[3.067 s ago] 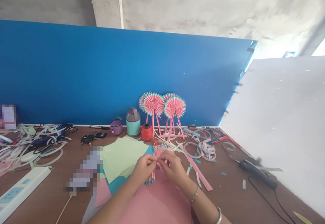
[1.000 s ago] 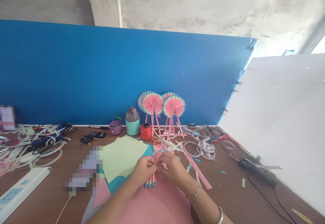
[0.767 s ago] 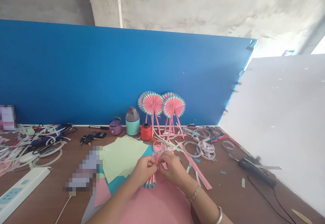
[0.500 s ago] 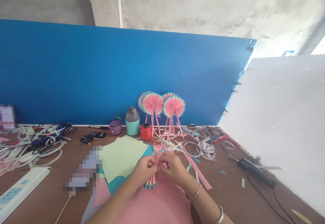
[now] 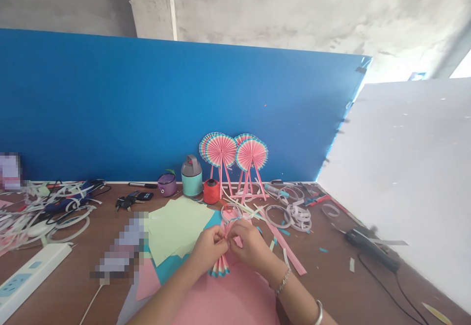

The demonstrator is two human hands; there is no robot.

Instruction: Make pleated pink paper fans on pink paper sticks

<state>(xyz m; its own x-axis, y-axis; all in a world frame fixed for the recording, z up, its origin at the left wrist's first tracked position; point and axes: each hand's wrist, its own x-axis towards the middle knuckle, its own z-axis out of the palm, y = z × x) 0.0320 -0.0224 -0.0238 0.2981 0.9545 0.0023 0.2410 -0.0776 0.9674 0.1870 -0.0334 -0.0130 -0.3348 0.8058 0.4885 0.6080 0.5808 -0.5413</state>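
Pleated pink paper with blue and cream edges [image 5: 220,268] stands upright between my two hands. Its lower end fans out below my left hand [image 5: 209,247], whose thumb and fingers are closed around the folds. My right hand [image 5: 250,245], wearing a bracelet and a bangle at the wrist, pinches the middle of the same paper, with the fingertips of both hands close together. Whatever lies right under the fingertips is hidden. Beneath the hands are pink paper sheets [image 5: 228,298].
Green paper sheets [image 5: 176,227] lie left of my hands. Finished paper fans on stands [image 5: 252,155], a red thread spool [image 5: 211,192] and a turquoise container [image 5: 192,182] line the back. Paper strips [image 5: 299,217] and a glue gun [image 5: 371,249] are at right, a power strip [image 5: 33,276] at left.
The lower end of the pleated paper has spread a little wider and shifted slightly right. Both hands stay almost in place, with small finger movements at the paper's middle.
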